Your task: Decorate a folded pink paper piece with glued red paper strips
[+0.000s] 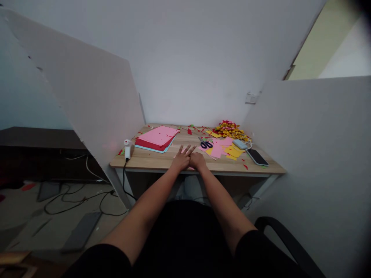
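At the front edge of the desk, my left hand [182, 159] rests with its fingers stretched out and spread. Touching it on the right is my right hand [198, 160], curled closed, its fingertips hidden from me. Bits of pink paper [190, 168] peek out under and between the hands; whether either hand grips them is hidden. Just beyond my right hand lie dark-handled scissors [206, 144]. Pink paper pieces [216, 150] and yellow paper pieces [232, 151] are spread to the right of the scissors.
A stack of pink, red and light blue sheets [158, 137] lies left on the desk [150, 160]. A white corded device [127, 150] stands at the left edge. Right are a yellow-red paper pile [232, 129], a power bank [240, 144] and a phone [257, 157]. Partitions flank both sides.
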Demonstrator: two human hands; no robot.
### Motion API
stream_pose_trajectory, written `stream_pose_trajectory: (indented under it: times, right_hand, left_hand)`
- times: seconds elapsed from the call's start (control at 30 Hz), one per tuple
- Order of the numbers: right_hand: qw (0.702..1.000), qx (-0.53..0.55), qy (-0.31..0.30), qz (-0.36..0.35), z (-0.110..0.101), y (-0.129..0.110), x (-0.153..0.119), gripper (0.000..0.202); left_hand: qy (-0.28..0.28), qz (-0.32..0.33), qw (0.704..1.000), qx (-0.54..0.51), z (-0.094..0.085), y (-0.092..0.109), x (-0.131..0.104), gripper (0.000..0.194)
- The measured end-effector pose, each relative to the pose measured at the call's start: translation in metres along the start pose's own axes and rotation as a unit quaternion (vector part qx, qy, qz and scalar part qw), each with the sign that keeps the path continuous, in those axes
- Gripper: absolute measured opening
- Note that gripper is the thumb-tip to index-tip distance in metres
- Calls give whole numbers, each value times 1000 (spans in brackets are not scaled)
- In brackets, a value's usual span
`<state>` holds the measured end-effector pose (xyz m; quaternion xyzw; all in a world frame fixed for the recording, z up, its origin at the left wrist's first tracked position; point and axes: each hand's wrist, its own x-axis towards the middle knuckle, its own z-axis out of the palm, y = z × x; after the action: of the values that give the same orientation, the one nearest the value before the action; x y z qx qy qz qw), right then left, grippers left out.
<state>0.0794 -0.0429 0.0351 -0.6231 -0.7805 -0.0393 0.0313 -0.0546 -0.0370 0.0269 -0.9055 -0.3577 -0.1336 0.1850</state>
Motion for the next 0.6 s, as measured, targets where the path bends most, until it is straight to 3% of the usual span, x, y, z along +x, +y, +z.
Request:
stream_pose_trajectory:
  times: [0.37,0.6]
  right_hand:
    - [997,73,20,17,6,6,3,34]
    - [984,141,82,75,15,15,4,32]
  left_hand:
    - [25,-38,998,-42,-1,2,-3,41]
    - [54,-115,990,-61,-2,1,-11,57]
